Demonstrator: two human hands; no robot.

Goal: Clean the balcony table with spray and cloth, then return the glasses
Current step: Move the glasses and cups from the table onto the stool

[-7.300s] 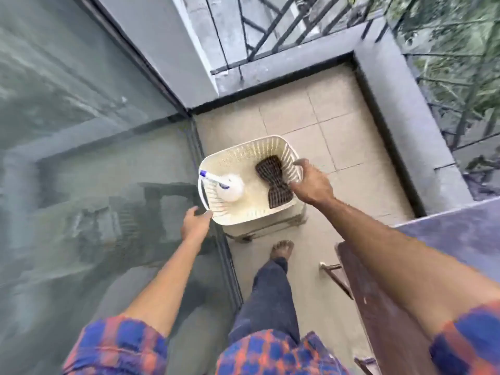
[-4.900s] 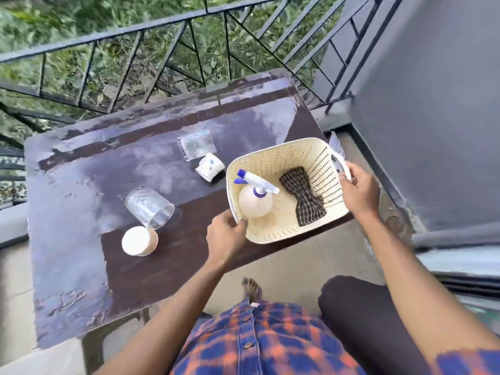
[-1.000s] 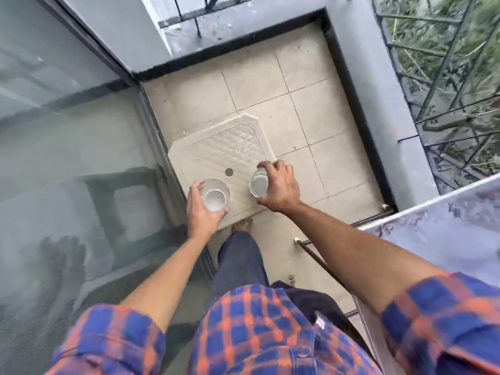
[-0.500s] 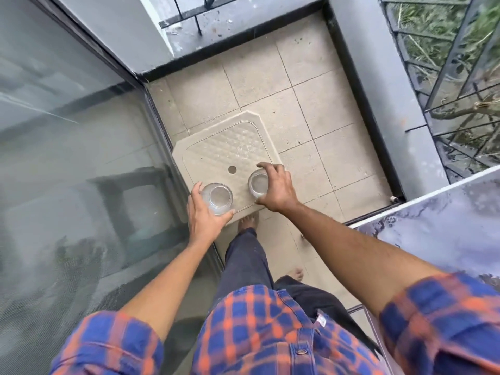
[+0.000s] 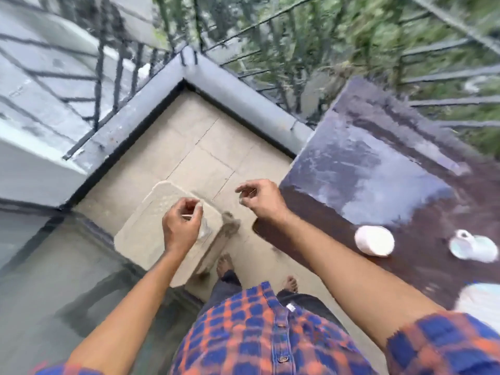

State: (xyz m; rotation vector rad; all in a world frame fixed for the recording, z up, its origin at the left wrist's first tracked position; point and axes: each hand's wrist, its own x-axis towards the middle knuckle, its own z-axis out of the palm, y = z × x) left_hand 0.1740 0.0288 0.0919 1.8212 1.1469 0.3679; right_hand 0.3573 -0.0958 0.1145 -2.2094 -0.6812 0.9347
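The view is motion-blurred. A beige plastic stool [image 5: 146,236] stands on the tiled floor by the glass door. One clear glass [image 5: 204,231] stands on its top, just right of my left hand [image 5: 180,227], which hovers over the stool with fingers loosely curled and nothing in them. A grey smear at the stool's right corner may be the second glass [image 5: 230,223]. My right hand [image 5: 258,199] is higher, near the left edge of the dark wet table [image 5: 378,169], fingers apart and apparently empty.
On the table lie a white round object [image 5: 374,240] and a small white cup [image 5: 473,248]; a pale blurred shape [image 5: 480,301] sits at its near edge. A grey kerb with black railing [image 5: 243,87] bounds the balcony. My bare feet stand beside the stool.
Both hands have let go of the glasses they held over the stool and have lifted away. The view has swung right, bringing the table into sight.
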